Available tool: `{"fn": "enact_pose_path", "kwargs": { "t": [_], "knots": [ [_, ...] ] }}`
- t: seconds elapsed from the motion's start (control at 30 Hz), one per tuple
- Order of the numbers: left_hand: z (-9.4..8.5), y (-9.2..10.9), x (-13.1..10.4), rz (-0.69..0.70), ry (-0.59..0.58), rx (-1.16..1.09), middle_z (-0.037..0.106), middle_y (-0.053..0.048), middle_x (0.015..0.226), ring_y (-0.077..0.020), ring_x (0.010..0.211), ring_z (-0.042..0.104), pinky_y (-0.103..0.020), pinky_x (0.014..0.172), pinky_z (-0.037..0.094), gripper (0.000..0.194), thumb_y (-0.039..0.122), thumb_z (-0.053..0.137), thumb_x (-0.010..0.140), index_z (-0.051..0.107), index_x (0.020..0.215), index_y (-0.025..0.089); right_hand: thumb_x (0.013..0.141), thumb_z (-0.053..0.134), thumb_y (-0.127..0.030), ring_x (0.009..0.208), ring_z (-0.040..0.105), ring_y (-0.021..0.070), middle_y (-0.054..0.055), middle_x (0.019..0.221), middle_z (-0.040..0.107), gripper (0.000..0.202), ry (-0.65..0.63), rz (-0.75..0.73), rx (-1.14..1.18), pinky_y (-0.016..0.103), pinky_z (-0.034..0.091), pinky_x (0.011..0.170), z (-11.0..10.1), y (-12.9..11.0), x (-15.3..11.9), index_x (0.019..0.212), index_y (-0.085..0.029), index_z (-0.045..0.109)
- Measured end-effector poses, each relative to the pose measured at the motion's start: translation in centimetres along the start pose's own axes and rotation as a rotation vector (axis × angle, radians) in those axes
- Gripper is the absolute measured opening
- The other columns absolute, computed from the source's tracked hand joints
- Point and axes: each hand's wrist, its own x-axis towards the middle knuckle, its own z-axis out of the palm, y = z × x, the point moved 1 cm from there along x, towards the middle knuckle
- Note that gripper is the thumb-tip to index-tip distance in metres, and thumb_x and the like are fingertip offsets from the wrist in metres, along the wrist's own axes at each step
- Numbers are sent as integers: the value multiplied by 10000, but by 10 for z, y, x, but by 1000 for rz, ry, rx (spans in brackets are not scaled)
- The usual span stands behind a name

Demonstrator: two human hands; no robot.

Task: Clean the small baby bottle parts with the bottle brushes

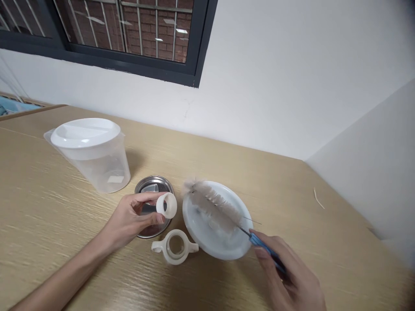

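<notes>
My left hand (138,216) pinches a white bottle collar ring (166,206) between thumb and fingers, above a round metal dish (154,231). A small clear cap-like piece (150,188) lies in that dish. In my right hand (288,272) is the blue handle of a bottle brush (215,209). Its pale bristles reach over a white bowl (223,252), whose contents are partly hidden behind them. A thin wire sticks out near the brush's neck. Between my hands, an uncapped baby bottle (177,247) with two side handles stands upright, close to the bowl.
A translucent pitcher (97,166) with a white lid stands at the left back of the wooden table (259,181). At the right lies a thin pale strip (318,198). A white wall and a dark-framed window (129,60) rise behind the table.
</notes>
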Motion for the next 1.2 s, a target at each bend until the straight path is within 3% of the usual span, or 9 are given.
{"fn": "enact_pose_path", "kwargs": {
  "t": [0.13, 0.37, 0.7, 0.83, 0.97, 1.07, 1.2],
  "knots": [
    [0, 2, 0, 29, -9, 70, 797, -86, 1109, -293, 1073, 704, -382, 1017, 508, 386, 370, 873, 717, 815, 1059, 200, 971, 549, -170, 776, 680, 97, 55, 993, 670, 314, -97, -58, 77, 118, 549, 592, 5, 1, -4, 1268, -238, 623],
    [-4, 3, 1, 39, 56, 215, 780, -96, 1148, -316, 1118, 679, -417, 1013, 503, 420, 403, 865, 708, 813, 1087, 231, 964, 563, -173, 781, 666, 108, 63, 982, 656, 290, 5, -14, 41, 146, 566, 623, -3, 11, -2, 1237, -217, 652],
    [-2, 6, 0, 104, 57, 278, 773, -100, 1170, -316, 1148, 663, -437, 1047, 502, 491, 384, 898, 662, 799, 1130, 274, 940, 565, -118, 862, 699, 114, 67, 996, 677, 332, -100, -164, 70, 152, 571, 718, -5, -4, 6, 1248, -212, 649],
    [-4, 8, -2, 258, -10, 333, 761, -63, 1127, -264, 1043, 682, -394, 977, 542, 436, 293, 898, 686, 800, 1110, 331, 950, 563, -153, 885, 723, 116, 61, 1050, 717, 344, -155, -123, 86, 154, 574, 742, -9, -1, 5, 1271, -245, 641],
    [-4, 11, -5, 395, -75, 341, 751, -47, 1049, -226, 977, 679, -350, 903, 559, 396, 220, 878, 719, 805, 1082, 362, 985, 515, -201, 727, 723, 110, 24, 939, 758, 279, -150, -49, 71, 143, 552, 608, -8, 5, 2, 1205, -254, 679],
    [-3, 14, -6, 398, -96, 335, 744, -46, 1045, -220, 972, 680, -334, 886, 555, 409, 197, 869, 729, 800, 1098, 359, 1005, 509, -271, 518, 629, 92, -32, 707, 699, 211, -156, 53, 79, 147, 496, 490, -2, 7, -3, 1119, -252, 686],
    [-2, 16, -5, 302, -67, 328, 743, -28, 1012, -217, 946, 676, -323, 892, 543, 415, 191, 898, 678, 815, 1054, 346, 963, 601, -421, 613, 676, 127, -8, 763, 724, 207, -143, 207, 108, 179, 526, 531, 6, 7, -10, 1049, -235, 621]
  ]
}}
